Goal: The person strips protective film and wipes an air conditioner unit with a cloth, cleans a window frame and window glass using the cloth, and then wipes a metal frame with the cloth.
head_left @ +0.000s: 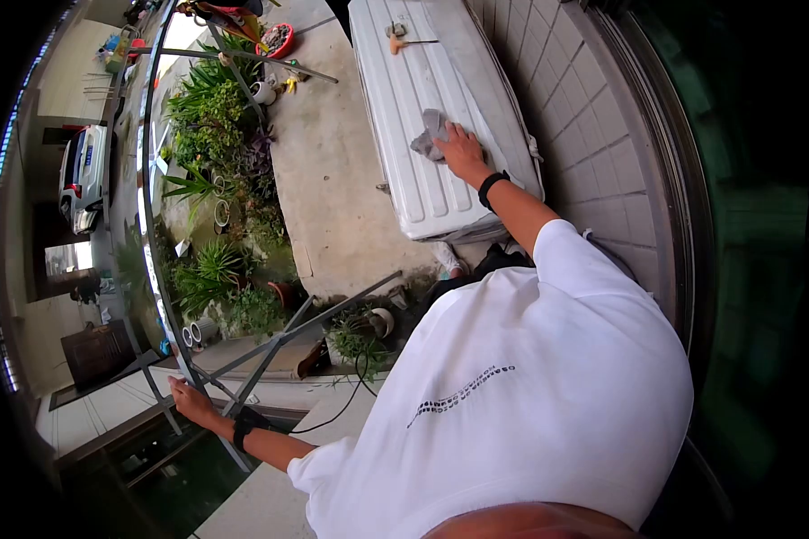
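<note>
My right hand (465, 154) lies over a crumpled grey cloth (430, 136), its fingers pressing it on a long white ribbed metal casing (422, 184). The casing looks wet and smeared in places. Farther along its top is a small tool with an orange handle and thin shaft (395, 44), beside a small greenish lump (396, 30). My left hand (193, 402) is out to the left, its fingers around a grey metal rail (182, 355); part of the grip is hidden. Both wrists wear black bands.
A grey metal frame with crossing bars (283, 340) stands on the left. Beyond it are a concrete yard (319, 162), potted plants (214, 126), a red basin (276, 41) and a parked car (84, 177). A tiled wall (584, 117) borders the casing on the right.
</note>
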`<state>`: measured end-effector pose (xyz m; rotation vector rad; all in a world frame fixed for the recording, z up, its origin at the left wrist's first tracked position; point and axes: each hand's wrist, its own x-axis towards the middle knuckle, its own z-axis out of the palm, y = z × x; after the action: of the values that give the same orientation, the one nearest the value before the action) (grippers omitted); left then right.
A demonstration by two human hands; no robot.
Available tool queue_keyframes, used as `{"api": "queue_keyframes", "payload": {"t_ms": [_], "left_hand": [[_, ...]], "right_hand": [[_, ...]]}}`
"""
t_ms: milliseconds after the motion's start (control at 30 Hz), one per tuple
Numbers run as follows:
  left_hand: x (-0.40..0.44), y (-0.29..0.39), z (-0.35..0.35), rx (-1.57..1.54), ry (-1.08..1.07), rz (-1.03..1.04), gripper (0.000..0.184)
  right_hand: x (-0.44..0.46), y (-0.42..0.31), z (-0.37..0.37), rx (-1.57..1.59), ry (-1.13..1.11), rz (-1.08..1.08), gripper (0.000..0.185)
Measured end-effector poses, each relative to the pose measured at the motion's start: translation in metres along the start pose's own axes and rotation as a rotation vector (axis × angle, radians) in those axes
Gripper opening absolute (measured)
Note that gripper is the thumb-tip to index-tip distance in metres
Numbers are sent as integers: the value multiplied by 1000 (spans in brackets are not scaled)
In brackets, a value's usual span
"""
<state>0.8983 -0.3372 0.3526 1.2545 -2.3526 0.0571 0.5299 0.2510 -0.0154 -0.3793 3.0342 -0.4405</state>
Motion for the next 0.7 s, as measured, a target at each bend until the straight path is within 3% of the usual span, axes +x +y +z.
{"api": "queue_keyframes", "payload": {"t_ms": [300, 367, 533, 700], "left_hand": [[4, -1, 1, 105, -5, -24, 67], [3, -1, 1, 84, 6, -32, 63], [5, 1, 2, 90, 17, -81, 67], [5, 3, 2, 101, 27, -96, 68]], "right_hand": [[-75, 7, 0, 294, -85, -278, 45], [-108, 1, 3, 418, -10, -319, 39], [-147, -5, -3, 428, -90, -394, 26], [-140, 4, -13, 382, -163, -429, 26]]}}
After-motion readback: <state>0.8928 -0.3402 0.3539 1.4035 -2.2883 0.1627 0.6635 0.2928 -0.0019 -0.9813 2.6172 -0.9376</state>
